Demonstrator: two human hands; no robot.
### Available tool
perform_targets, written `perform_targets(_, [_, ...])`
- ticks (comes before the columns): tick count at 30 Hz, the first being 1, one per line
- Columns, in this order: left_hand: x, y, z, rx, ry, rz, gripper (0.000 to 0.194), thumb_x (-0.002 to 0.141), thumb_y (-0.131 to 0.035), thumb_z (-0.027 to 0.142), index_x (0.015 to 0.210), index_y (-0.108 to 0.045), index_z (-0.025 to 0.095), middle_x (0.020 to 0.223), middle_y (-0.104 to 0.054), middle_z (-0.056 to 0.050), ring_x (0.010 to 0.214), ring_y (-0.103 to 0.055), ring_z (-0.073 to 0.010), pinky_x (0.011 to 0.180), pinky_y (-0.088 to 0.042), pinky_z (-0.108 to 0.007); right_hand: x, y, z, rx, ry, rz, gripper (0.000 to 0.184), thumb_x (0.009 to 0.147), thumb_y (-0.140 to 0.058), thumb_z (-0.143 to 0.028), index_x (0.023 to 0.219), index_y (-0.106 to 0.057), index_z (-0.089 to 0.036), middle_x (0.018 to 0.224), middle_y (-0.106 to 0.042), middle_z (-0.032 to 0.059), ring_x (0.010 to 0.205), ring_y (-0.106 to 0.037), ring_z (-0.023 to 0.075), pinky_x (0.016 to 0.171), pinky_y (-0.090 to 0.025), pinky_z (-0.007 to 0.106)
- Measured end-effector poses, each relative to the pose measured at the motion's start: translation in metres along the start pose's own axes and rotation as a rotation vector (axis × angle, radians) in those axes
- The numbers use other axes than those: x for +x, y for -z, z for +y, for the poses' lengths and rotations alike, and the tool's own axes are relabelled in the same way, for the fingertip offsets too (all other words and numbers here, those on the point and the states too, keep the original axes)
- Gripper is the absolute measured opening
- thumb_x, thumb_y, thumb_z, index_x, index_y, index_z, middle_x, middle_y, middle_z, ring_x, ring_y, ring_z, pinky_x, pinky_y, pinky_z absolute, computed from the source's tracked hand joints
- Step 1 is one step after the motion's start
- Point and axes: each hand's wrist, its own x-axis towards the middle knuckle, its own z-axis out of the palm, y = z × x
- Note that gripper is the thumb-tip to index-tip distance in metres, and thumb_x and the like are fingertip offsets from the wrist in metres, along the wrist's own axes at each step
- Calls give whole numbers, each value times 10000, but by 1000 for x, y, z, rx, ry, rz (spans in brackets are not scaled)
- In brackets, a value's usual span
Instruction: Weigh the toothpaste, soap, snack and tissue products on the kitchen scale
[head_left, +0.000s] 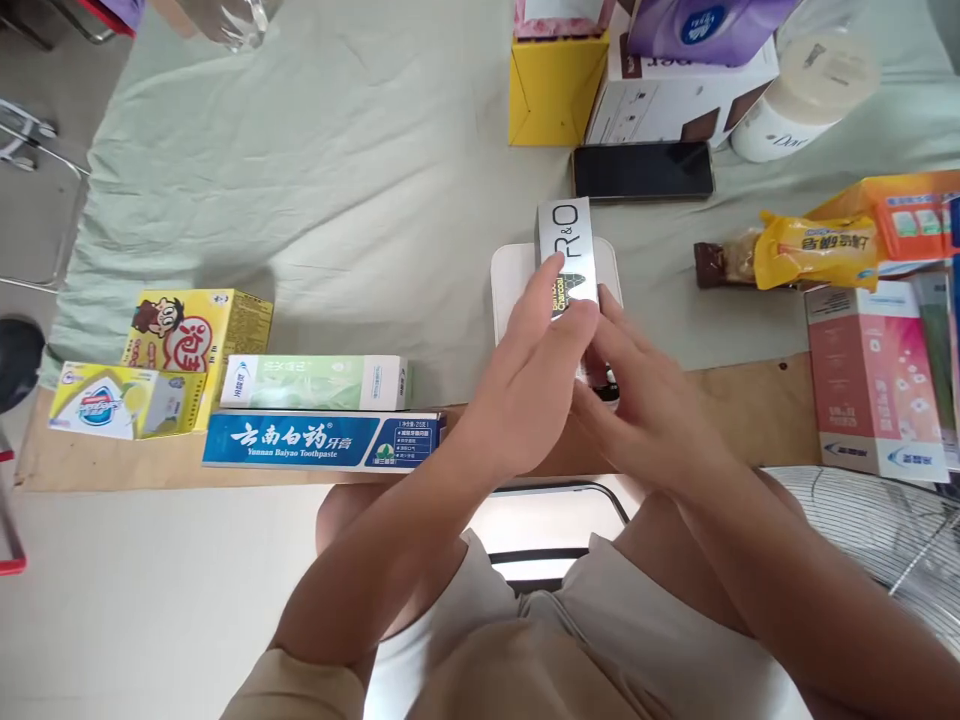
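Note:
A long silver-white toothpaste box [568, 238] marked "R&O" lies lengthwise on a small white scale [512, 288] near the table's front edge. My left hand [525, 375] rests on the box's near half, fingers stretched forward over it. My right hand [645, 400] touches the box's near right side with fingers extended; its fingertips are partly hidden behind the left hand. Whether either hand truly grips the box is unclear.
To the left lie a blue Yunnan Baiyao toothpaste box [322, 440], a green toothpaste box [315, 382], a yellow cartoon box [196, 330] and a soap box [124, 400]. A phone [643, 170], yellow box [553, 90], snack packs [817, 250] and a pink box [874, 380] crowd the right.

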Motion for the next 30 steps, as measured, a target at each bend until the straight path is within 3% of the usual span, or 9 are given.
perform_targets(3, [0,8,5,-65,-91,33,514,990,-509,502,1486,-495,371,1723,-385,106,1667,-306,-160,1366,-325,-332,0,2,18,163,97,278,503,1000,-499,-465,1478,-518,-314,1657,-445,74,1600,-414,295,1285,-443,562])
perform_targets(6, [-2,19,9,-76,-133,103,511,948,-515,467,1445,-482,350,1724,-384,78,1661,-319,-163,1379,-300,-353,0,7,34,400,156,516,414,957,-512,-419,1359,-585,-351,1570,-508,17,1465,-566,250,1277,-454,508])
perform_targets(8, [-5,24,8,-81,-95,104,510,924,-523,508,1409,-502,351,1693,-436,60,1654,-340,-189,1378,-310,-372,1,9,40,405,146,522,401,946,-472,-438,1326,-570,-361,1534,-524,13,1407,-615,240,1244,-485,498])
perform_targets(11, [-12,28,4,-93,-87,96,495,911,-539,553,1360,-534,344,1660,-481,51,1662,-324,-204,1369,-331,-346,3,5,47,242,157,472,437,968,-352,-519,1358,-462,-354,1521,-491,54,1424,-599,254,1217,-507,514])
perform_targets(15, [-18,29,5,-117,-116,72,535,938,-501,487,1416,-483,248,1687,-454,-23,1656,-333,-178,1350,-352,-276,7,-7,51,184,220,452,462,981,-312,-577,1351,-426,-327,1470,-493,85,1409,-594,252,1226,-491,522])
perform_targets(18, [-19,27,13,-133,-111,97,465,954,-485,454,1375,-502,256,1675,-472,-18,1641,-363,-170,1339,-359,-249,7,-11,46,233,240,456,440,975,-348,-546,1325,-457,-302,1454,-528,84,1392,-601,241,1224,-488,505])
perform_targets(21, [-20,22,23,-177,-102,132,400,988,-449,379,1355,-516,236,1662,-483,-25,1622,-397,-171,1302,-382,-217,4,-11,34,226,161,439,412,965,-337,-477,1307,-451,-277,1459,-540,109,1425,-580,230,1243,-478,463])
perform_targets(27, [-20,13,30,-201,-69,123,573,1036,-382,309,1543,-350,44,1658,-446,-134,1593,-427,-191,1326,-335,-279,1,-9,23,249,120,435,358,948,-379,-375,1273,-496,-283,1454,-580,87,1413,-600,211,1235,-485,425])
perform_targets(30, [-15,14,22,-157,-50,113,536,1022,-418,368,1498,-400,124,1648,-468,-99,1593,-428,-172,1312,-356,-263,2,-8,25,289,129,447,357,960,-404,-348,1279,-528,-246,1431,-601,102,1386,-619,209,1217,-492,412])
